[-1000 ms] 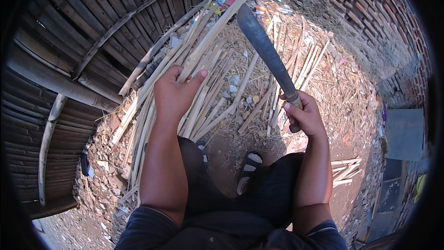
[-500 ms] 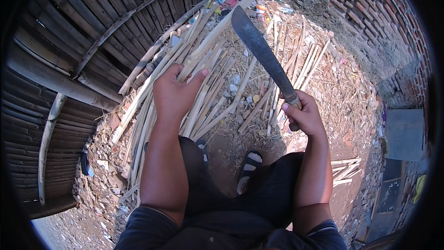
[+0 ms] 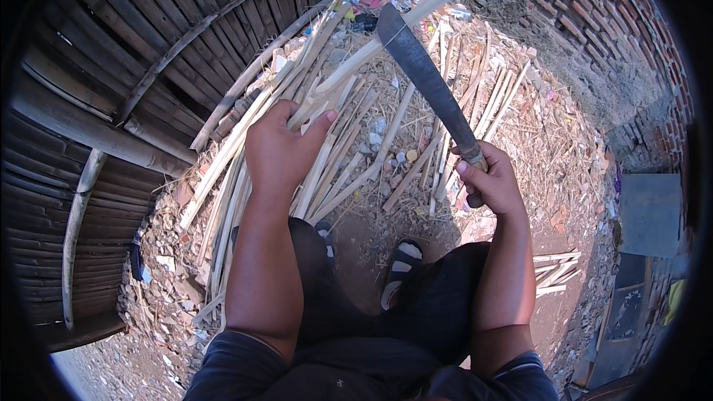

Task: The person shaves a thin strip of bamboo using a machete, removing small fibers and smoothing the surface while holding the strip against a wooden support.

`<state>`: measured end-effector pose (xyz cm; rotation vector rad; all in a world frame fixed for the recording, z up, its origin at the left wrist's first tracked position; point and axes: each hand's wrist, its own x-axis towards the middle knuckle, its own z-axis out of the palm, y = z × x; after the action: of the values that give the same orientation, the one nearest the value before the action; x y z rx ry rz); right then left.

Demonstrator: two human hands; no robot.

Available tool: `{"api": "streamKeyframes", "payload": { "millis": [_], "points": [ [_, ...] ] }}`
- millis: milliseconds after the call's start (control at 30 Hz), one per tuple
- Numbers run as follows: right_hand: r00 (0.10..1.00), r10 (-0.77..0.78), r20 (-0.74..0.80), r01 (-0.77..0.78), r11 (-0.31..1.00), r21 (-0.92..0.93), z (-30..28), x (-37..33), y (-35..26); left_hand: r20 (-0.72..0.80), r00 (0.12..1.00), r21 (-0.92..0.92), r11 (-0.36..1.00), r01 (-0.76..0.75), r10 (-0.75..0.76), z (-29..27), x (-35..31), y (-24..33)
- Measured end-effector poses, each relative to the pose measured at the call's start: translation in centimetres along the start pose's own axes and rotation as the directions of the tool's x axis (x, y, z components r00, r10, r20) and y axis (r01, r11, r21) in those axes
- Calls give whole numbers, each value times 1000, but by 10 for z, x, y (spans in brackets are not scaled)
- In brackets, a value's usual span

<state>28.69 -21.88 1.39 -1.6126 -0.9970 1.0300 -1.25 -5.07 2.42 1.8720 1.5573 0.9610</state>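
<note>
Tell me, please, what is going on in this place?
The person's right hand grips a machete, while the left hand holds a long, pale bamboo strip. The machete's far end passes in front of the strip in this view; I cannot tell whether it is cutting in. More loose strips lie on the littered ground.

The machete blade (image 3: pixel 428 78) is dull dark metal, smudged but fairly smooth; its handle (image 3: pixel 480 162) looks like worn wood; the long strip (image 3: pixel 438 2) is pale, smooth wood or bamboo; the slatted wall (image 3: pixel 111 52) is weathered bamboo; the brick wall (image 3: pixel 570 4) is rough, matt; the trousers (image 3: pixel 442 286) are matt dark cloth.
</note>
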Motion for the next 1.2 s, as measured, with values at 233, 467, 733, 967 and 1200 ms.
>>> {"api": "streamKeyframes", "payload": {
  "millis": [233,467,733,967,1200],
  "points": [
    [997,65,39,-64,998,-19,8,-1,-8,161,986,-1,999,44,-43,2,0,2],
    [993,111,40,-110,994,-16,7,-1,-14,444,893,-12,996,89,-74,-1,-1,8],
    [993,76,91,-65,991,-116,16,0,-11,530,847,-102,994,34,26,7,-6,1],
    [981,141,135,-118,979,-169,26,1,-15,580,814,-65,994,87,-33,6,-8,11],
    [980,161,116,-137,972,-190,24,0,-15,573,820,-107,991,77,-2,12,-10,7]
  ]
}}
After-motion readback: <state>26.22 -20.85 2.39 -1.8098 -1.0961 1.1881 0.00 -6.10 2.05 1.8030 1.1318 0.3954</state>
